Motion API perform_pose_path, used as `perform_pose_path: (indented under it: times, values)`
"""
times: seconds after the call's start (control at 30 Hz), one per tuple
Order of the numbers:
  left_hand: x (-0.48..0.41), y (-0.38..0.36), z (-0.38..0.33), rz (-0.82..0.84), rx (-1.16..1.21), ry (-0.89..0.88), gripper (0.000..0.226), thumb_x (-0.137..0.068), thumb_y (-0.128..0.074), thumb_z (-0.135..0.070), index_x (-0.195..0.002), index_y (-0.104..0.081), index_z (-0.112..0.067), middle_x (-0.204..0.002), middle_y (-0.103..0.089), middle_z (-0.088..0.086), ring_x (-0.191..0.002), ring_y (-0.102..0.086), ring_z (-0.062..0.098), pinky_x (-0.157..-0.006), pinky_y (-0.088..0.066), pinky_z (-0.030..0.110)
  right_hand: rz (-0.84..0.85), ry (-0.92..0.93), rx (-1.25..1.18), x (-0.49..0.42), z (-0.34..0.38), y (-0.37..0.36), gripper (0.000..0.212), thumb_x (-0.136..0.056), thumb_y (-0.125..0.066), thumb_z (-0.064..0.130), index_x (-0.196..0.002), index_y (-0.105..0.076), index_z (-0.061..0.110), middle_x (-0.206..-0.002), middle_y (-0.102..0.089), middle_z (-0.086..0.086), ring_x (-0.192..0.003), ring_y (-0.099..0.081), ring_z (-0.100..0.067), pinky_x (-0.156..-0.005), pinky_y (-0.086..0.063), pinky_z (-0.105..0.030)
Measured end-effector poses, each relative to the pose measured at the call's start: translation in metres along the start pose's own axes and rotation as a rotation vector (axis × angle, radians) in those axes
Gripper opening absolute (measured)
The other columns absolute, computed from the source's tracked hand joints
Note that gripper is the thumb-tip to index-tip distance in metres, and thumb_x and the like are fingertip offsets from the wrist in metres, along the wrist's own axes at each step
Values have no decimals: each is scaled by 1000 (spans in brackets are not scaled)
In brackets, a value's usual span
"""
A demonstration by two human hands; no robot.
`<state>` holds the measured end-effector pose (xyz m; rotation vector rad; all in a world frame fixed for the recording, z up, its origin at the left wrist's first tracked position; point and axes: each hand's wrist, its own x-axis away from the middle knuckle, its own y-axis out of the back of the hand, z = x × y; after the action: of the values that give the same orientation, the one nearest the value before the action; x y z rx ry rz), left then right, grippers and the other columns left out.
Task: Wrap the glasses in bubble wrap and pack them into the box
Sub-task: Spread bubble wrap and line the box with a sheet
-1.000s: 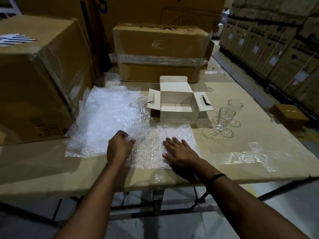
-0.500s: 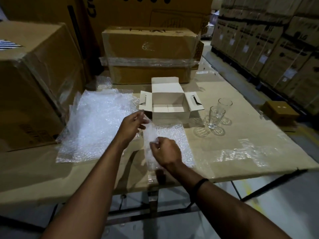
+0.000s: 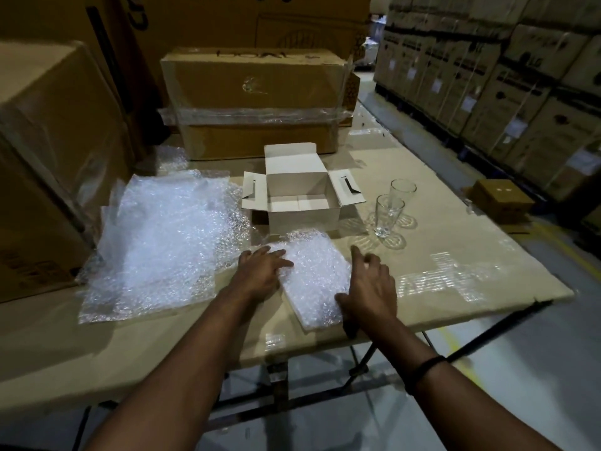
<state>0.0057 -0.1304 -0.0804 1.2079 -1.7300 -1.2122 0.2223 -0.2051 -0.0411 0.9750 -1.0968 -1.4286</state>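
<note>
Clear plastic bubble-wrap sheet [image 3: 312, 275], small and rectangular, was held up between both hands half a second ago. Now it lies flat near the front edge of the cardboard-covered table [image 3: 455, 255]. The left hand [image 3: 260, 271] presses it with straight fingers, and the right hand [image 3: 370, 288] rests relaxed at its right edge, gripping nothing. Wrapping can likely begin. Two clear drinking glasses [image 3: 388, 214] stand unwrapped just right of the open white cardboard box [image 3: 302, 216], which holds no glass yet.

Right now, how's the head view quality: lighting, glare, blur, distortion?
Head view: dim, warm light; white glare patches on the table; bubble wrap pile nearly blown out; right hand slightly motion-smeared; wide-angle lens bends the stacked cartons at right.
</note>
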Motion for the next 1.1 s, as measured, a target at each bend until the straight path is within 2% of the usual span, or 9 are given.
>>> perform_pose_path:
  times: [0.1, 0.27, 0.4, 0.53, 0.7, 0.8, 0.9, 1.0, 1.1]
  values:
    - [-5, -2, 5, -190, 59, -22, 66, -81, -60, 1, -134, -52, -37, -155, -35, -7, -145, -25, 16, -115, -15, 48, -56, 349, 129, 1, -2, -9, 78, -86, -47, 63, -151, -24, 25, -158, -22, -7, -144, -20, -28, -113, -21, -45]
    - [-15, -6, 15, -44, -11, -18, 43, -88, -57, -20, -129, -57, -32, -151, -41, -7, -144, -26, 19, -114, -14, 50, 388, 549, 233, -1, -15, -19, 114, -64, -31, 92, -152, -21, 21, -161, -17, -3, -148, -12, -22, -118, -8, -50]
    - [-17, -7, 16, -165, -55, -33, 32, -90, -45, -31, -114, -66, -28, -137, -56, -7, -135, -38, 22, -106, -19, 43, 375, 556, 220, -10, -20, -12, 101, -76, -57, 72, -154, -15, 23, -162, -12, 2, -149, -8, -17, -120, -6, -45]
    - [-22, 14, 14, -214, 116, 6, 47, -82, -38, -43, -111, -70, -23, -137, -56, -10, -132, -38, 20, -104, -17, 40, 71, 606, -58, -17, -17, -9, 43, -79, -66, 23, -120, -62, 15, -121, -65, -8, -111, -60, -28, -91, -38, -28]
    - [-27, 59, 22, -244, 875, 21, 35, -80, -67, -38, -101, -70, -10, -114, -66, 2, -107, -59, 22, -84, -51, 34, -49, 135, -842, -31, -5, 18, 15, -91, -64, 12, -100, -73, 18, -92, -74, 0, -84, -69, -15, -76, -54, -28]
    - [-27, 72, 28, -74, 1258, 2, 31, -79, -70, -32, -96, -59, -8, -82, -60, 2, -69, -58, 15, -59, -45, 25, 26, -17, -1199, -52, -4, 37, 20, -89, -64, 6, -106, -70, 15, -93, -74, -5, -82, -68, -18, -70, -55, -30]
    - [-40, 75, 29, -12, 1346, 116, 43, -73, -80, -18, -107, -55, -11, -96, -63, 12, -77, -62, 20, -63, -45, 34, 57, -119, -1321, -81, -1, 50, 16, -89, -63, 2, -105, -66, 4, -83, -72, -8, -72, -64, -21, -61, -52, -30]
    - [-62, 80, 25, -232, 1213, 258, 57, -75, -80, -14, -123, -52, -17, -117, -64, 15, -100, -66, 30, -84, -56, 48, 34, -207, -1259, -116, 4, 56, 35, -84, -72, 6, -115, -57, 7, -98, -68, -14, -76, -67, -24, -61, -55, -32]
    - [-82, 89, 22, -458, 1054, 294, 53, -81, -77, -12, -122, -47, -27, -113, -63, 9, -94, -66, 25, -77, -59, 40, -97, -188, -1056, -146, 6, 57, 65, -75, -82, 13, -123, -40, 25, -106, -59, -10, -88, -64, -26, -69, -56, -37]
